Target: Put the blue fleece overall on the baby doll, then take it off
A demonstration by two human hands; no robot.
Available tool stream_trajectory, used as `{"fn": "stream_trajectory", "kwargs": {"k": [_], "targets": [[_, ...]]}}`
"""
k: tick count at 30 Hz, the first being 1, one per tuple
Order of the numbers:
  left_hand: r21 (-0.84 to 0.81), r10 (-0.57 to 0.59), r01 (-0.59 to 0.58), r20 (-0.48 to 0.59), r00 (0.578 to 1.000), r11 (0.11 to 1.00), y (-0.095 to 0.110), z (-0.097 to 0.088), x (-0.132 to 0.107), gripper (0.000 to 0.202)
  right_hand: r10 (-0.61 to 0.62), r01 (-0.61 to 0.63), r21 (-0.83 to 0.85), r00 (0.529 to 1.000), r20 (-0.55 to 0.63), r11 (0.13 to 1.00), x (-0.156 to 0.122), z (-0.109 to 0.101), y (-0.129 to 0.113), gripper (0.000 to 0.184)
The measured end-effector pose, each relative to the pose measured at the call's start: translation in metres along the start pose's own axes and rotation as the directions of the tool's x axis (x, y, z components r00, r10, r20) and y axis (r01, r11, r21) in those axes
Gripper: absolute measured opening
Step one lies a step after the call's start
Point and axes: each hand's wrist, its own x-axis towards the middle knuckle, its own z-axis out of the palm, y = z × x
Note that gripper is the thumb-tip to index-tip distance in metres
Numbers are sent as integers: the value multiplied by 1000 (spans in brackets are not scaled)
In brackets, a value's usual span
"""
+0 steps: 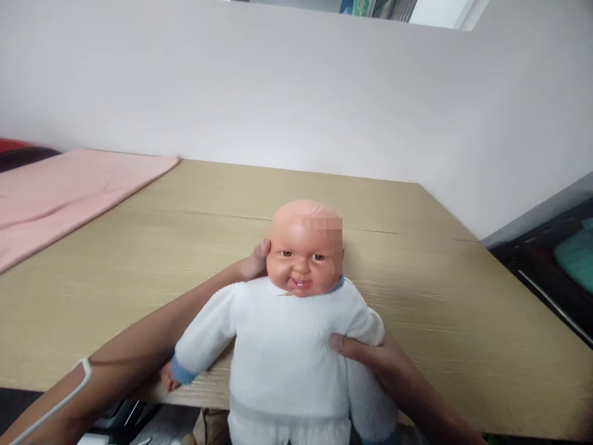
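Note:
A baby doll [291, 352] in a white fleecy outfit with blue cuffs leans upright at the table's near edge, facing me. My left hand [256, 261] is behind its head on the left, with the thumb showing beside the doll's ear; the other fingers are hidden. On the right, my right hand [365, 353] grips the doll's side under its arm, thumb pressed on the chest and the rest of the fingers out of sight behind the body. The doll's arms hang down at both sides.
The wooden table [208, 185] reaches back to a pale wall [296, 99]. A pink cloth [88, 191] lies on its left part. Black items with something teal [577, 253] stand beyond the right edge. A white cord [60, 405] crosses my left forearm.

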Motion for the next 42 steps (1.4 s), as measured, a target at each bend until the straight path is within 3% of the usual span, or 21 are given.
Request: {"fn": "stream_trajectory", "kwargs": {"k": [7, 14, 18, 21, 24, 28, 33, 42], "targets": [[79, 22, -23, 12, 1000, 997, 13, -18, 28, 82, -1, 1, 25, 1000, 14, 1000, 37, -12, -6, 70], [1, 97, -97, -105, 990, 995, 12, -47, 50, 70, -8, 6, 20, 997, 71, 1000, 76, -28, -8, 73], [-9, 157, -161, -180, 971, 987, 14, -56, 63, 69, -2, 1, 33, 1000, 19, 999, 88, -37, -7, 73], [5, 121, -122, -176, 977, 992, 17, -59, 68, 71, -1, 1, 27, 1000, -27, 1000, 90, -42, -7, 73], [22, 42, -40, -126, 991, 999, 22, -59, 71, 74, -117, 109, -90, 989, -86, 990, 91, -48, -4, 80], [42, 5, -1, -95, 995, 999, 25, -58, 81, 74, -316, 261, -334, 941, -121, 906, 94, -61, -3, 80], [20, 42, -40, -102, 994, 999, 26, -56, 96, 69, -337, 245, -500, 936, -102, 831, 94, -70, -5, 66], [13, 92, -91, -143, 985, 996, 36, -70, 124, 65, -424, 280, -691, 905, -41, 666, 90, -77, -1, 70]]}}
